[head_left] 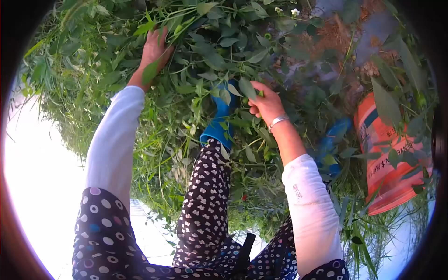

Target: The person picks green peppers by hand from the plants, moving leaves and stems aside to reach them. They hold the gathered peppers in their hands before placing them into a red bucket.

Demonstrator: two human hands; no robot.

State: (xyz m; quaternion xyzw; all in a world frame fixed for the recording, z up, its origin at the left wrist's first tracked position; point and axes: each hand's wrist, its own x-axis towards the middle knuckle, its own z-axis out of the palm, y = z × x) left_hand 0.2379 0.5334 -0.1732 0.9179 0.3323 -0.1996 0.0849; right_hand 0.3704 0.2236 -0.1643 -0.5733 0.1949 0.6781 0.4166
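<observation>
My left hand [156, 52] reaches into the foliage at the upper left, its fingers closed around a leafy stem [171, 24]; leaves hide part of the fingertips. In the middle, my right hand [267, 101], with a silver bangle [278, 121] on the wrist, has its fingers curled in. A small green pepper [260, 94] shows between thumb and fingers. A broad leaf [247, 88] hangs right at the fingertips. Around both hands spread pepper plants [212, 58] with pointed leaves.
An orange-red bucket [392, 170] lies tilted among leaves at the right. My blue boots [217, 128] [333, 140] stand between the plants. A small white flower [295, 12] shows at the top. Bare brown soil [333, 39] appears at the upper right.
</observation>
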